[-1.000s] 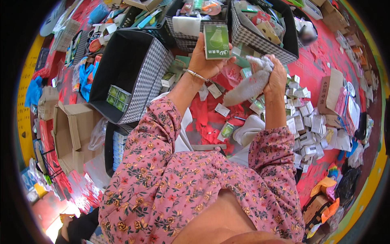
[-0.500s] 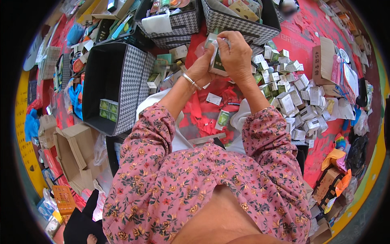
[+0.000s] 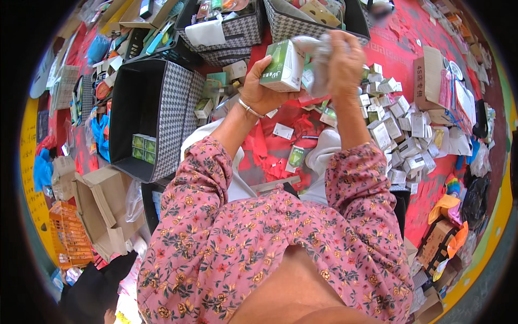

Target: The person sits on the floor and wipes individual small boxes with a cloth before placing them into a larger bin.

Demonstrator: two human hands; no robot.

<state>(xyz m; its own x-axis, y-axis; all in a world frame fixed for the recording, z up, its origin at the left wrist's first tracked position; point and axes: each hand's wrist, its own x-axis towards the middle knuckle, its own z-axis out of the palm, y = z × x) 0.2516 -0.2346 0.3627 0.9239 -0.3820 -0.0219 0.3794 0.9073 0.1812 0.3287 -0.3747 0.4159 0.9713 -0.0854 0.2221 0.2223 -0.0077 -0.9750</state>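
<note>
Holding a green box (image 3: 283, 66) above the red floor (image 3: 420, 216) in the left hand (image 3: 261, 89), with fingers bent around its lower left side. Gripping a grey cloth (image 3: 319, 69) in the blurred right hand (image 3: 347, 62), with fingers closed on it, just beside the box. Working between a checked bin (image 3: 181, 102) holding boxed stock (image 3: 144, 148) and a heap (image 3: 411, 147) of small cartons.

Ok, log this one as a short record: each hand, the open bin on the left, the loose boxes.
Left hand: holds a green-and-white box, tilted
Right hand: holds a greyish cloth, motion-blurred
Bin: black inside, houndstooth-patterned outside; green boxes inside
Loose boxes: mostly white, some green, heaped at right on red floor
</note>
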